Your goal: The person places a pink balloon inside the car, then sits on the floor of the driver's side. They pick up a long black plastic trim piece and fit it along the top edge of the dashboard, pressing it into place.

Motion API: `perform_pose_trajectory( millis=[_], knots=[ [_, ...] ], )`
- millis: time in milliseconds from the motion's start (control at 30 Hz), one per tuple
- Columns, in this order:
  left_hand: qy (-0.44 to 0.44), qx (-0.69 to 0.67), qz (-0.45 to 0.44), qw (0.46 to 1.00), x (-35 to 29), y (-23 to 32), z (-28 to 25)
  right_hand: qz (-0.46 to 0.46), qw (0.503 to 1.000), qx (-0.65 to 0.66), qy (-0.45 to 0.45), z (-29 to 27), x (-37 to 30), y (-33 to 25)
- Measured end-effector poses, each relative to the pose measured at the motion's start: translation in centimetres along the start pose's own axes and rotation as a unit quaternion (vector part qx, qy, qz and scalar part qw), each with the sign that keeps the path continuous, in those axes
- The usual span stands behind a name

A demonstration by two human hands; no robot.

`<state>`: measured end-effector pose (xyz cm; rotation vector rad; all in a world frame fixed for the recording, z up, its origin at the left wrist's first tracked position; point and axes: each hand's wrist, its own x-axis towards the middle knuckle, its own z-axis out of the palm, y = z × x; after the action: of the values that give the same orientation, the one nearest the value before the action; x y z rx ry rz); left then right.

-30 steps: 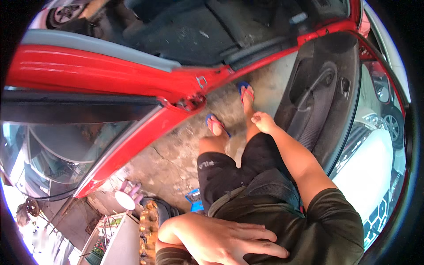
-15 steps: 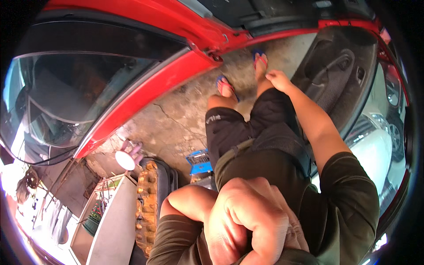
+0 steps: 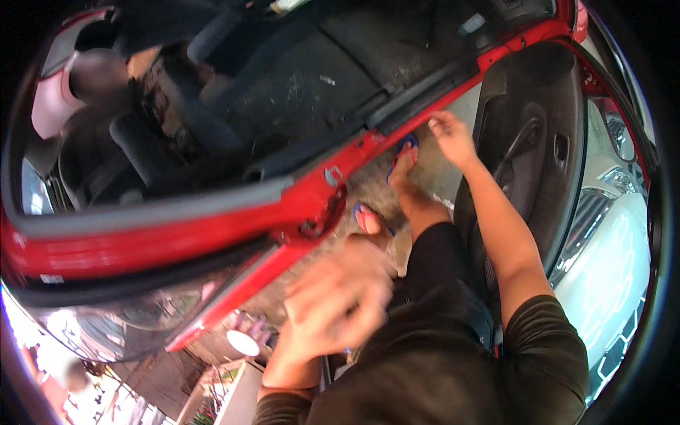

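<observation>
My left hand (image 3: 338, 297) is raised in front of my body, its fingers bent and smeared by motion. Nothing shows in it, though I cannot tell how far the fingers are closed. My right hand (image 3: 452, 140) reaches forward, close to the red door sill (image 3: 418, 126) of a car. Its fingers are curled in with the thumb near them, and no object is visible there. The black inner panel of an open door (image 3: 528, 156) stands to the right of that arm. Whether the hand touches the sill is unclear.
Inside the car is a dark floor (image 3: 304, 85), with a person (image 3: 103, 127) at the far left. A white car (image 3: 609, 241) stands at right beyond the door. A white disc-shaped thing (image 3: 243, 343) and a planter box (image 3: 219, 389) are at lower left. Sandalled feet stand on concrete.
My view has turned toward the car interior. My left hand has moved forward, away from my upper body. My right hand has come off my leg and is beside the sill.
</observation>
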<state>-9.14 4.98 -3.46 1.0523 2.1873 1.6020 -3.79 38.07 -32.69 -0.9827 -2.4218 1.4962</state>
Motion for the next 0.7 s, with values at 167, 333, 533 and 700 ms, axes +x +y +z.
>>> perform_pose_trajectory(
  millis=[167, 333, 533, 700],
  knots=[
    [-0.181, 0.498, -0.096, 0.843, 6.5, -7.0, -2.1, -0.236, 0.917, 0.085, 0.309, -10.4, 9.5, -11.2],
    [-0.353, 0.678, -0.143, 0.629, 8.6, -8.9, -0.7, -0.421, 0.771, 0.070, 0.473, -21.9, 15.5, -20.1],
    [-0.339, 0.677, -0.198, 0.622, 9.6, -9.5, -0.3, -0.442, 0.759, -0.098, 0.469, -28.4, 22.2, -23.0],
    [-0.364, 0.669, -0.220, 0.610, 9.7, -10.2, 0.0, -0.419, 0.751, -0.138, 0.491, -30.0, 22.7, -24.6]
  ],
)
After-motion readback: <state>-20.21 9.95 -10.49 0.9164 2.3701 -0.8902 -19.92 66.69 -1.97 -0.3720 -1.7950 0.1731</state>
